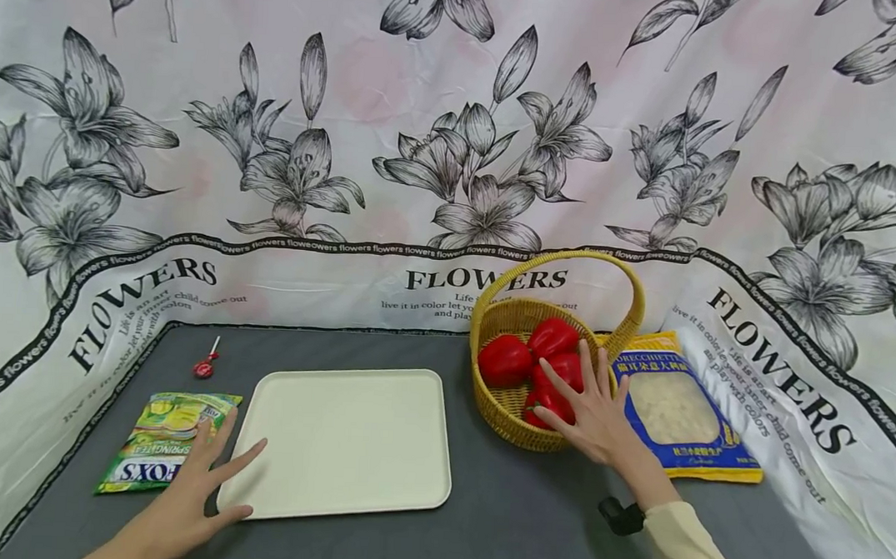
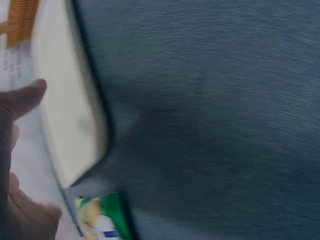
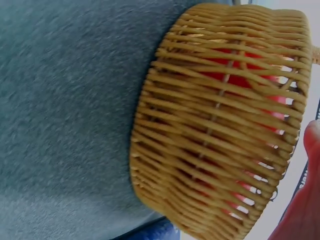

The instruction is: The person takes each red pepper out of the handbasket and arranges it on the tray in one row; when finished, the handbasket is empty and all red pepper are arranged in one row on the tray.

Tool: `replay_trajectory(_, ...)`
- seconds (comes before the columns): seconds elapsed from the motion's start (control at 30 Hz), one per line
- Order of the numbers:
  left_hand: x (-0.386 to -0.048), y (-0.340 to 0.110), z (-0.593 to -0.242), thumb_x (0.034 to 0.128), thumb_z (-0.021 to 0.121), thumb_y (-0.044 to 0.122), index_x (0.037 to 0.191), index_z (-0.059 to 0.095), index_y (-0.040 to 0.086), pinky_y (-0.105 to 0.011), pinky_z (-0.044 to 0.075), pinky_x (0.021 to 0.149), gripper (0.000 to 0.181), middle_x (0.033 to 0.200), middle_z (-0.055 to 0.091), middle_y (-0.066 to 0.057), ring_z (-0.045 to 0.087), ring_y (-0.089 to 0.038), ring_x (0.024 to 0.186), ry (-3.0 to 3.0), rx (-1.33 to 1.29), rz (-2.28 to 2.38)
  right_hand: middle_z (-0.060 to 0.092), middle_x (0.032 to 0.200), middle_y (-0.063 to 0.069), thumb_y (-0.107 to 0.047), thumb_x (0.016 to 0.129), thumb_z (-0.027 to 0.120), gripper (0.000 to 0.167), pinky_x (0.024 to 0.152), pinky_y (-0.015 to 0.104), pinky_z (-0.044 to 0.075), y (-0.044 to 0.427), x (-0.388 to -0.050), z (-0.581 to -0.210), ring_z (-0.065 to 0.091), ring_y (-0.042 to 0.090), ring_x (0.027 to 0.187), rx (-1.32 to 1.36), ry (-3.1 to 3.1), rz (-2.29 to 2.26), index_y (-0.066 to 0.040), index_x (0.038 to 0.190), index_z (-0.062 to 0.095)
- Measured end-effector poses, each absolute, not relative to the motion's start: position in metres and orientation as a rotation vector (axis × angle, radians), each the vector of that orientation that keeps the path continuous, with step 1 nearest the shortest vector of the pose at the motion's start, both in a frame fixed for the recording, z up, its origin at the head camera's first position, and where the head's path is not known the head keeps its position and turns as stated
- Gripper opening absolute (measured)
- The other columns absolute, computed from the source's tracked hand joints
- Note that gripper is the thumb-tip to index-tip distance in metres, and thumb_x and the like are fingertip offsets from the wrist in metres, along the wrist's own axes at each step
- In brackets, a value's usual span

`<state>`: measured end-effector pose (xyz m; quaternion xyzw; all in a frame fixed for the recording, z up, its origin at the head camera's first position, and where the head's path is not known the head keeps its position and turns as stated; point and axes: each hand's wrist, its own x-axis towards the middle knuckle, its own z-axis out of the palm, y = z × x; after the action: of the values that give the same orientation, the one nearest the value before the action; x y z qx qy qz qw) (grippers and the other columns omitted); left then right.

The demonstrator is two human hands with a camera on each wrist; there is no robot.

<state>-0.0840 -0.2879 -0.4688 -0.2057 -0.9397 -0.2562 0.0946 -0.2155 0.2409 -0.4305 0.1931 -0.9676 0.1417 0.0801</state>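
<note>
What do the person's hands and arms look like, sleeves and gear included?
The bare, ungloved right hand has a plain, pale cream fabric sleeve on its arm, with a small black device at the wrist. The left hand is also ungloved; no sleeve shows there.

This is a draped tabletop corner with a homely look; whether it belongs to a home or a studio cannot be told. A white flower-printed cloth [image 1: 412,78] fills the upper frame and hangs down both sides, hiding the room. The grey table [image 1: 516,516] bears household things: a tray [image 1: 343,442] left of centre, a wicker basket [image 1: 502,415] right of centre, and a food packet [image 1: 675,410] at right.
</note>
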Motion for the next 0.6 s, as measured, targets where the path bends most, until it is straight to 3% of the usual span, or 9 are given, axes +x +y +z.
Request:
replay_trajectory(0.03, -0.084, -0.29, -0.474, 0.0777, 0.078, 0.026, 0.144, 0.045, 0.026, -0.073, 0.024, 0.095, 0.074, 0.16, -0.006, 0.002, -0.012, -0.039, 0.142, -2.774, -0.666, -0.771, -0.019, 0.158, 0.011, -0.057, 0.091, 0.051, 0.071, 0.098, 0.076, -0.006, 0.242, -0.216, -0.431, -0.015, 0.047, 0.14, 0.591, -2.892, 0.43, -0.03, 0.151, 0.026)
replay_trajectory(0.1, -0.085, -0.294, -0.481, 0.0759, 0.079, 0.023, 0.139, 0.052, 0.02, -0.057, 0.037, 0.097, 0.069, 0.159, -0.007, 0.008, -0.01, -0.019, 0.144, -2.749, -0.785, -0.734, -0.019, 0.158, 0.011, -0.055, 0.091, 0.052, 0.07, 0.099, 0.075, -0.006, 0.244, -0.217, -0.432, -0.015, 0.047, 0.14, 0.628, -2.886, 0.456, -0.03, 0.151, 0.026)
replay_trajectory(0.2, -0.088, -0.299, -0.488, 0.0758, 0.079, 0.024, 0.129, 0.061, 0.016, -0.032, 0.05, 0.083, 0.057, 0.156, -0.007, 0.02, -0.004, 0.012, 0.135, -2.717, -0.885, -0.611, -0.016, 0.158, 0.012, -0.05, 0.092, 0.054, 0.069, 0.102, 0.073, -0.005, 0.248, -0.217, -0.433, -0.016, 0.046, 0.14, 0.695, -2.876, 0.544, -0.028, 0.151, 0.027)
replay_trajectory(0.23, -0.088, -0.299, -0.489, 0.0765, 0.079, 0.026, 0.125, 0.065, 0.014, -0.027, 0.05, 0.08, 0.051, 0.155, -0.004, 0.021, 0.001, 0.015, 0.134, -2.716, -0.883, -0.58, -0.016, 0.158, 0.012, -0.048, 0.092, 0.055, 0.068, 0.102, 0.072, -0.005, 0.249, -0.218, -0.434, -0.017, 0.046, 0.14, 0.718, -2.873, 0.585, -0.028, 0.151, 0.027)
replay_trajectory(0.33, -0.088, -0.301, -0.489, 0.0769, 0.077, 0.033, 0.115, 0.07, 0.012, -0.037, 0.053, 0.078, 0.044, 0.156, 0.012, 0.016, 0.027, -0.002, 0.137, -2.778, -0.83, -0.557, -0.015, 0.158, 0.011, -0.041, 0.092, 0.059, 0.068, 0.101, 0.075, 0.001, 0.255, -0.219, -0.436, -0.017, 0.046, 0.14, 0.777, -2.86, 0.73, -0.027, 0.151, 0.028)
replay_trajectory(0.43, -0.09, -0.304, -0.489, 0.073, 0.077, 0.042, 0.108, 0.073, 0.011, -0.04, 0.053, 0.078, 0.047, 0.147, 0.04, -0.003, 0.052, -0.022, 0.119, -2.848, -0.778, -0.524, -0.012, 0.159, 0.011, -0.036, 0.091, 0.062, 0.069, 0.096, 0.079, 0.007, 0.261, -0.222, -0.436, -0.015, 0.045, 0.14, 0.796, -2.846, 0.87, -0.027, 0.151, 0.029)
replay_trajectory(0.5, -0.091, -0.306, -0.487, 0.0708, 0.078, 0.041, 0.105, 0.074, 0.009, -0.038, 0.053, 0.077, 0.047, 0.132, 0.052, -0.016, 0.058, -0.031, 0.108, -2.863, -0.796, -0.532, -0.006, 0.16, 0.012, -0.033, 0.091, 0.064, 0.069, 0.094, 0.079, 0.009, 0.265, -0.224, -0.434, -0.012, 0.044, 0.141, 0.797, -2.838, 0.939, -0.026, 0.151, 0.03)
replay_trajectory(0.6, -0.092, -0.308, -0.486, 0.0681, 0.08, 0.038, 0.099, 0.074, 0.007, -0.033, 0.054, 0.074, 0.044, 0.118, 0.059, -0.021, 0.061, -0.026, 0.102, -2.826, -0.825, -0.554, 0.005, 0.16, 0.013, -0.028, 0.091, 0.066, 0.068, 0.097, 0.077, 0.012, 0.27, -0.229, -0.431, -0.004, 0.042, 0.143, 0.792, -2.814, 1.056, -0.024, 0.15, 0.032)
